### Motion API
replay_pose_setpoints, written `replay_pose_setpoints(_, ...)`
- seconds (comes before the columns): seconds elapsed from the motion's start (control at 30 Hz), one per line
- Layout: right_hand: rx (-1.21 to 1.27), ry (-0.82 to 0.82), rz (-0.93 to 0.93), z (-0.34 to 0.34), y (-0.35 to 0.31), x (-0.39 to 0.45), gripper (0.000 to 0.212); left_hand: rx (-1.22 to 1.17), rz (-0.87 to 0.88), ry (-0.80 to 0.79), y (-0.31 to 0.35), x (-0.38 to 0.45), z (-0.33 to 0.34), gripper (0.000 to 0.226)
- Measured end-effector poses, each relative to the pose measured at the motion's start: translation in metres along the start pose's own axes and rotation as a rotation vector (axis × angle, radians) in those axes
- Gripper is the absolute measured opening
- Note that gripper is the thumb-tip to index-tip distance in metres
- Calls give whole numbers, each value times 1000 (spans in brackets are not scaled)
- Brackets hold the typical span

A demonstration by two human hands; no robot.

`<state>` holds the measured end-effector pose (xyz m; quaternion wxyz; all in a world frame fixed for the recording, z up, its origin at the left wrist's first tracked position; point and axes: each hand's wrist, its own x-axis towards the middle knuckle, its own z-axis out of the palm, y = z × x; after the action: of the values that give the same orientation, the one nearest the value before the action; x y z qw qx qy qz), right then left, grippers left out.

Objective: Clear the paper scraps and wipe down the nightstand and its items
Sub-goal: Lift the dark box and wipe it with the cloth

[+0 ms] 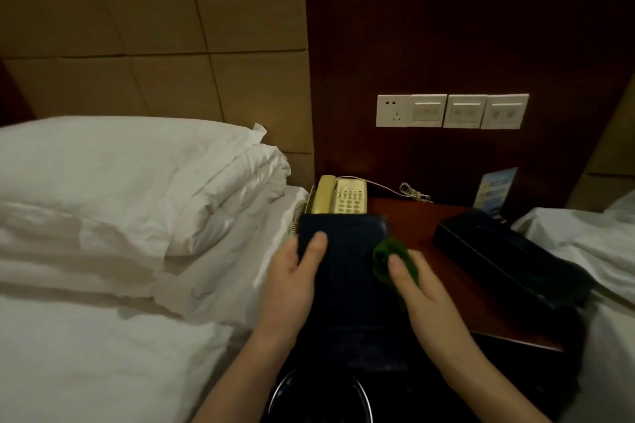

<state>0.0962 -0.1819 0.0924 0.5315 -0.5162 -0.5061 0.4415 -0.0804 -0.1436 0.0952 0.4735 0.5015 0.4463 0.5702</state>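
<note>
Over nightstand (446, 251) — left hand (292, 271) grips dark folder (347, 285) | right hand (415, 282) — green cloth (386, 252)

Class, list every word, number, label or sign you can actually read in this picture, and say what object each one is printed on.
No text is legible.
Telephone keypad: markings too small and blurred to read.
Blue card at the back of the nightstand: print blurred.
Wall switches: only faint symbols, unreadable.

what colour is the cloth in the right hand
Green; the cloth shows best in the head view, bunched in the right hand.

dark folder (343, 271) and green cloth (395, 259) in hands (292, 282)
</note>
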Motion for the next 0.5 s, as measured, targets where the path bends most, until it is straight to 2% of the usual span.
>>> replay_pose_setpoints(0.1, 21, 45, -4, -4, -12, 15, 29, 19, -18, -98, 2, -4, 5, 29)
replay_pose_setpoints(0.17, 12, 8, -11, -3, -16, 16, 29, -26, 7, 7, 6, -4, 7, 27)
replay_pose_setpoints(0.27, 0, -75, -10, 9, -8, 0, 18, -48, 55, 278, 5, 8, -5, 27)
replay_pose_setpoints(0.37, 14, -57, -25, 9, 6, -17, 22, 13, 100, 334, -2, 5, -8, 28)
replay_pose_setpoints(0.5, 79, 101, -47, 15, 18, -24, 27, -2, 69, 433, -17, -6, 0, 29)
